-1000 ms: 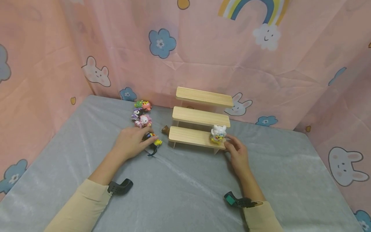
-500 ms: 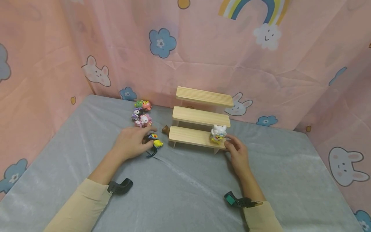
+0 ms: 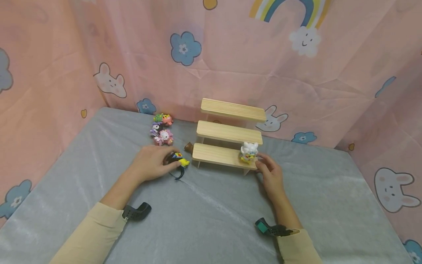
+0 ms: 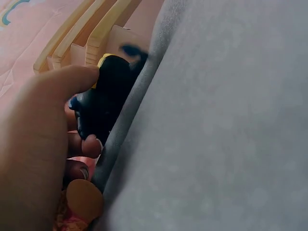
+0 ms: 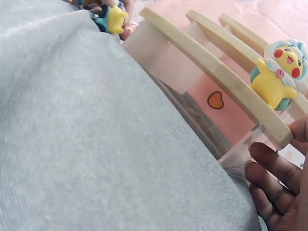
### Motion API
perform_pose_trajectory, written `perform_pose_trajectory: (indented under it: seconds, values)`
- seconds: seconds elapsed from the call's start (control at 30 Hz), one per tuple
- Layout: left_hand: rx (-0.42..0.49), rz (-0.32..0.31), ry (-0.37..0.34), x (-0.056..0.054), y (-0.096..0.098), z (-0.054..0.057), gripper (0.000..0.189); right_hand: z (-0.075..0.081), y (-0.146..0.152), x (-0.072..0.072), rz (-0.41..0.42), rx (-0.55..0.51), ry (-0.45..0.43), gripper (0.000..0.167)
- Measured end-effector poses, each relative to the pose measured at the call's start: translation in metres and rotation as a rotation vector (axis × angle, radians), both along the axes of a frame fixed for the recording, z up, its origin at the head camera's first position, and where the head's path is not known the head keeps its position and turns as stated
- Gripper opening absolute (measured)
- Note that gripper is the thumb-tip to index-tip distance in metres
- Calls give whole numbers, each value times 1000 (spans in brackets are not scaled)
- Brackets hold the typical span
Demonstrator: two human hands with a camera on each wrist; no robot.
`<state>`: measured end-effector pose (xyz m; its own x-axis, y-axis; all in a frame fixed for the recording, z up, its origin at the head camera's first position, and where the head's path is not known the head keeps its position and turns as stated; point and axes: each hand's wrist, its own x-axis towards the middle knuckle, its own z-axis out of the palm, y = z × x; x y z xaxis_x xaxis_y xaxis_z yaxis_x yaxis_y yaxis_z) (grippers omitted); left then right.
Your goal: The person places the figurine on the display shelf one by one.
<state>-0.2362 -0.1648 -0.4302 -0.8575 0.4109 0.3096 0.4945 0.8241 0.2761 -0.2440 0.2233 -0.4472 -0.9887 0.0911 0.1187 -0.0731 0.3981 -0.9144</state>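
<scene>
My left hand (image 3: 152, 162) grips a dark-costumed figurine (image 3: 182, 161) with a yellow part and a thin dark tail, close over the grey cloth. Up close in the left wrist view, the thumb presses the top of this dark figurine (image 4: 106, 91) and the fingers curl at its other side. A three-step wooden display stand (image 3: 215, 156) stands to its right. My right hand (image 3: 271, 176) holds the right end of the lowest step, thumb at the plank and other fingers below it. Beside that hand, a Pikachu figurine (image 5: 274, 79) in a white hood stands on this step.
Several small figurines (image 3: 161, 128), green, orange, purple and pink, lie grouped beyond my left hand. A small brown object (image 3: 188, 147) sits at the stand's left end. Behind the stand hangs a pink patterned curtain (image 3: 230, 62); grey cloth (image 3: 211, 216) covers the table.
The dark figurine has shifted slightly to the right in my left hand, and its tail now hangs in a different curve. My right hand and the stand have stayed put.
</scene>
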Motion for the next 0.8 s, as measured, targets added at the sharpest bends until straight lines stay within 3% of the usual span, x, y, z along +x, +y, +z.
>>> perform_pose_trajectory:
  seconds: [0.33, 0.6, 0.8]
  values:
    - [42, 131, -46, -2, 0, -2, 34, -2, 1, -1, 14, -19, 0, 30]
    - [-54, 94, 15, -2, -1, -3, 43, -2, 1, -1, 1, -4, -2, 31]
    - [-50, 83, 10, -3, -1, -5, 44, -2, 1, -1, -1, 13, -3, 32]
